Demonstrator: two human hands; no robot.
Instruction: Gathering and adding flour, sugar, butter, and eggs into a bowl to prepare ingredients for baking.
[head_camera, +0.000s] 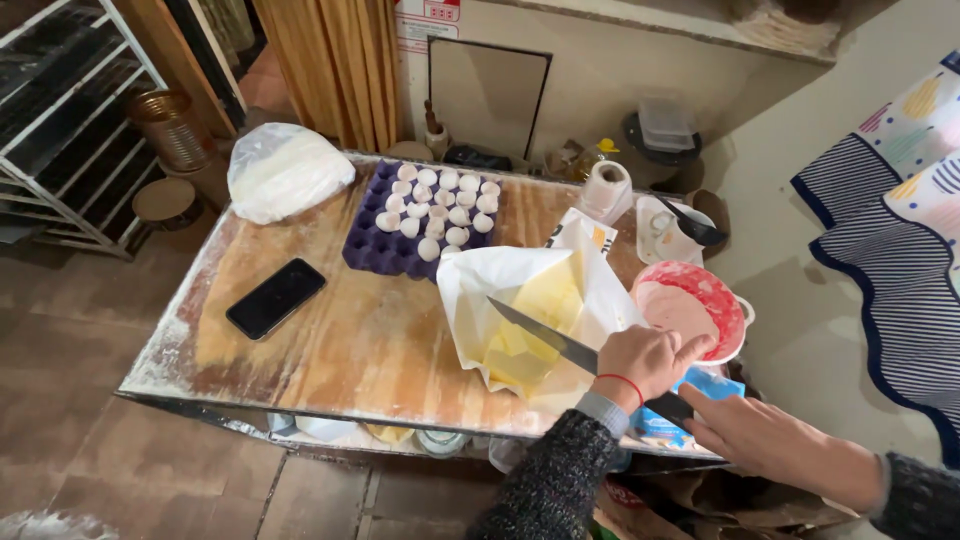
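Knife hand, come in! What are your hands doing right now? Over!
Left hand gripping knife, blade over yellow butter block on white paper. Right hand open, flat at table edge by blue packet. Red bowl close beside the paper.

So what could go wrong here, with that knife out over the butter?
1. The left hand holds the knife with its blade over the butter, while the right hand rests close by the handle end; a slip might nick it.
2. The butter's paper is loose and crumpled, so it may slide under pressure.
3. The bowl sits near the table edge beside the cutting arm; a bump could tip it off.
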